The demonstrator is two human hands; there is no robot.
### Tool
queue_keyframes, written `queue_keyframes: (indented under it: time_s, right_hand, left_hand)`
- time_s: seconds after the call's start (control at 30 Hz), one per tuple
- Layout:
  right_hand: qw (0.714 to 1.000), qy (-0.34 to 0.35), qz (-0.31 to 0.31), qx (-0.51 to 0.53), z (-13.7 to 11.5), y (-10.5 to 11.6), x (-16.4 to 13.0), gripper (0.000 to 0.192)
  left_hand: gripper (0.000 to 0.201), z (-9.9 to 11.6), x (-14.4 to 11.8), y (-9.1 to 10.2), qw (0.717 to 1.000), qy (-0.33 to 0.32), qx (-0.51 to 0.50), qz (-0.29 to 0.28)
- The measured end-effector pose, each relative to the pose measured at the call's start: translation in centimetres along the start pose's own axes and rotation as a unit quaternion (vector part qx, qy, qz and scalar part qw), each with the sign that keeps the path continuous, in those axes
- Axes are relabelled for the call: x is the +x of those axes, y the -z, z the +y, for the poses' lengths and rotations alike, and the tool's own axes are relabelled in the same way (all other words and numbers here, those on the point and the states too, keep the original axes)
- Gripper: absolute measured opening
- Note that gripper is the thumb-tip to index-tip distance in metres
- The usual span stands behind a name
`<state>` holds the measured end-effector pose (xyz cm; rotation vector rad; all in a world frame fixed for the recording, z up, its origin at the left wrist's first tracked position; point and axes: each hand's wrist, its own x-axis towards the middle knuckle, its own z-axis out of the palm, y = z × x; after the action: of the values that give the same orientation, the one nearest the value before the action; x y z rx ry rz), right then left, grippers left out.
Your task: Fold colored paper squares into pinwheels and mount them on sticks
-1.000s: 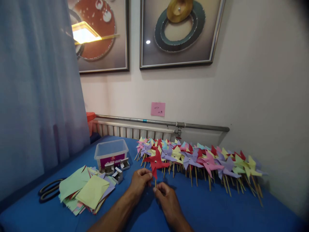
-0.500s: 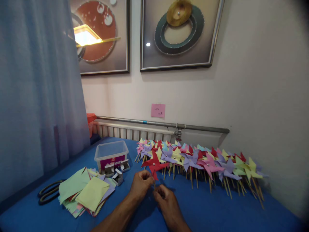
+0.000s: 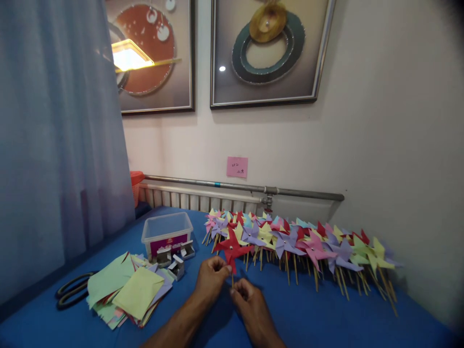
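Observation:
A red paper pinwheel (image 3: 232, 248) on a thin wooden stick stands upright over the blue table (image 3: 319, 314). My left hand (image 3: 210, 277) pinches a lower blade of the pinwheel. My right hand (image 3: 250, 302) grips the stick just below it. Behind them lies a long row of finished pinwheels (image 3: 300, 241) in red, purple, yellow, pink and green, sticks pointing toward me.
A stack of coloured paper squares (image 3: 126, 290) lies at the left, with black scissors (image 3: 70, 291) beyond it. A clear plastic tub (image 3: 166, 234) and small open metal-grey boxes (image 3: 176, 261) sit behind the paper. A curtain hangs left; a radiator and pipe run along the wall.
My hands and the red pinwheel have stayed almost in place; my right hand has shifted slightly up the stick. The view has tilted a little.

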<state>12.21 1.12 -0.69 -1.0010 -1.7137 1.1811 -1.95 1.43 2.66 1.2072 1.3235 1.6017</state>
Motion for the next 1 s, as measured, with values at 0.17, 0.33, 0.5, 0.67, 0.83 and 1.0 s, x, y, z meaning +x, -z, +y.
queue_keyframes:
  time_s: [0.17, 0.33, 0.5, 0.67, 0.83, 1.0]
  right_hand:
    - [1.0, -0.007, 0.002, -0.005, -0.3, 0.0, 0.0, 0.029]
    - [1.0, -0.015, 0.004, -0.008, -0.5, 0.0, 0.0, 0.029]
    - [1.0, -0.012, 0.009, -0.01, -0.4, 0.0, 0.0, 0.03]
    - [1.0, -0.011, 0.008, -0.01, -0.2, 0.0, -0.1, 0.033]
    - [1.0, -0.002, 0.005, -0.011, -0.2, 0.1, -0.1, 0.028]
    - [1.0, -0.017, -0.004, -0.009, -0.4, 0.1, -0.2, 0.025]
  left_hand:
    - [0.03, 0.1, 0.4, 0.8, 0.999, -0.004, 0.013, 0.041]
    - [0.029, 0.9, 0.9, 2.1, 0.995, -0.028, 0.051, 0.086]
    - [0.032, 1.8, 0.8, 2.3, 0.997, -0.019, 0.018, 0.068]
    - [0.038, 1.7, 0.2, 1.2, 0.999, 0.01, -0.034, -0.004]
    - [0.037, 1.0, 0.3, 0.9, 1.0, 0.014, -0.023, 0.005]
    - [0.034, 1.2, 0.7, 1.6, 0.999, -0.009, 0.009, 0.031]
